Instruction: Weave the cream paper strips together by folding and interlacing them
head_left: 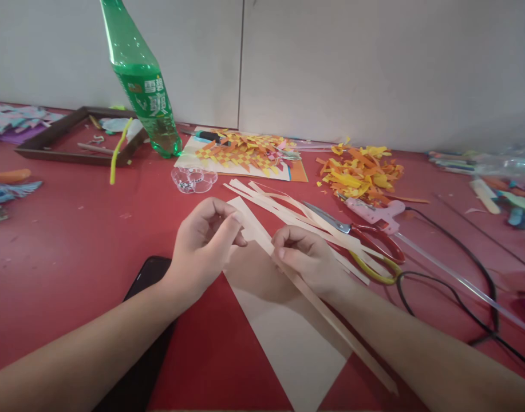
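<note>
- Left hand (208, 243): raised near the upper end of the white sheet, with thumb and fingers curled inward; whether anything was gripped between them could not be told.
- Right hand (309, 260): thumb and bent fingers pinched a pale paper strip (343, 333).
- Paper strip: ran slantwise beneath the right hand, its lower end reaching past the sheet's edge toward the near side of the table.
- White sheet (288, 326): lay on the red table (86, 246), below and between the two hands.
- Loose strips (266, 199): formed a pale, overlapping bundle just beyond the right hand.
- Scissors (331, 217): lay among these strips, one handle loop red and the other yellow.
- Pink glue gun (376, 215): rested just beyond the scissors, near a heap of orange and yellow paper scraps (360, 177).
- Black phone (148, 274): lay partly hidden under the left forearm.
- Background: a green bottle (144, 91) stood beside a dark frame (73, 157); a clear scalloped dish (194, 180) lay nearer the left hand.
</note>
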`<state>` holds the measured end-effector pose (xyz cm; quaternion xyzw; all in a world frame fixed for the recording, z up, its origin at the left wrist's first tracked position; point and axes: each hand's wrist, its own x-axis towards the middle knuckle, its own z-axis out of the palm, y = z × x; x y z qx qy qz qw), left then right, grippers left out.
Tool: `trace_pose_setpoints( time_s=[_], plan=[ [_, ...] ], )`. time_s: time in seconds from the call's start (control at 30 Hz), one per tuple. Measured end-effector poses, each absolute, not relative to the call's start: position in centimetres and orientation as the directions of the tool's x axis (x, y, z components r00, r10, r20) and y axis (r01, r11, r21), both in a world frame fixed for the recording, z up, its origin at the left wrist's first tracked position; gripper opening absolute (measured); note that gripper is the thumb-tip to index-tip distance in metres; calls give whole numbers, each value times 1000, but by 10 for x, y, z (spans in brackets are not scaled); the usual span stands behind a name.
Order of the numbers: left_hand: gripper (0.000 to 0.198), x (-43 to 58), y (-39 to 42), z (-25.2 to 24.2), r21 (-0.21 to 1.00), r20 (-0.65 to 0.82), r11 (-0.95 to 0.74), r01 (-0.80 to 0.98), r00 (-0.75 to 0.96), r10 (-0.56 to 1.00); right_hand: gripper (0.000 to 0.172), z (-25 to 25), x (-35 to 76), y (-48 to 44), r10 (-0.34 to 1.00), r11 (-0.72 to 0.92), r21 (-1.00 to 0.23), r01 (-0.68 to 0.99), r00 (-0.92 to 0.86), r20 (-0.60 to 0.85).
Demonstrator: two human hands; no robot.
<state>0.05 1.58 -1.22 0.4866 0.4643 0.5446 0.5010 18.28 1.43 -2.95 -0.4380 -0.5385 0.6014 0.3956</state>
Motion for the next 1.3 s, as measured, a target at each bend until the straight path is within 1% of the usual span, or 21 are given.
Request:
trace_pose_setpoints(
  time_s=[0.03,0.1,0.13,0.2,0.27,0.33,0.4,0.47,0.57,0.63,0.67,0.7,0.77,0.8,0.87,0.93,1.0,1.13,1.2,1.3],
  plan=[
    [16,0,16,-12,992,48,-48,-119,-4,999,8,-30,183,14,949,-108,-994,-14,-300,-99],
    [20,0,17,-12,993,-18,32,-115,123,992,9,-31,184,14,954,-114,-993,-28,-281,-101],
    [23,0,17,-12,995,-66,80,-64,207,976,9,-31,184,14,956,-116,-993,-30,-274,-104],
    [28,1,18,-13,984,-172,142,110,336,926,11,-31,184,14,954,-112,-994,-14,-281,-104],
    [27,2,18,-14,959,-221,136,250,355,908,11,-31,184,14,948,-81,-997,0,-308,-77],
    [25,3,17,-15,956,-184,94,277,319,930,10,-30,184,15,947,-42,-999,3,-318,-41],
    [22,3,18,-15,973,-129,66,222,280,951,9,-30,183,15,951,-19,-1000,13,-308,-22],
    [21,2,19,-15,991,-82,57,122,213,974,9,-30,183,15,954,-26,-999,22,-299,-31],
    [17,0,22,-16,998,-7,9,-67,43,999,8,-30,183,14,952,-61,-998,-12,-301,-54],
    [18,-1,23,-16,989,2,-9,-149,-47,999,8,-29,182,13,949,-101,-994,-33,-303,-87],
    [20,-1,23,-16,985,-15,5,-175,-57,998,8,-29,182,12,949,-119,-992,-38,-298,-102],
    [21,-1,24,-16,981,-44,36,-189,-40,998,9,-28,182,12,950,-134,-990,-42,-289,-117],
    [23,0,22,-17,979,-116,130,-154,100,988,9,-28,181,12,956,-147,-988,-39,-264,-132],
    [24,1,21,-17,982,-141,162,-100,191,971,10,-28,181,13,958,-144,-989,-34,-256,-130],
    [24,3,19,-18,985,-173,163,57,337,925,9,-28,181,13,956,-132,-991,-26,-267,-120],
    [24,4,17,-19,975,-193,129,180,401,895,8,-29,182,14,947,-119,-993,-19,-304,-107],
    [26,6,16,-19,968,-214,141,206,397,892,8,-31,182,14,941,-106,-994,-10,-326,-97],
    [28,6,17,-17,976,-218,209,64,323,921,8,-31,183,14,949,-78,-997,9,-305,-77],
    [26,6,19,-17,984,-170,180,-19,247,954,9,-30,182,14,949,-92,-996,-4,-303,-86],
    [22,3,24,-18,977,-84,97,-189,76,994,12,-28,182,13,945,-138,-990,-21,-302,-126]
  ],
)
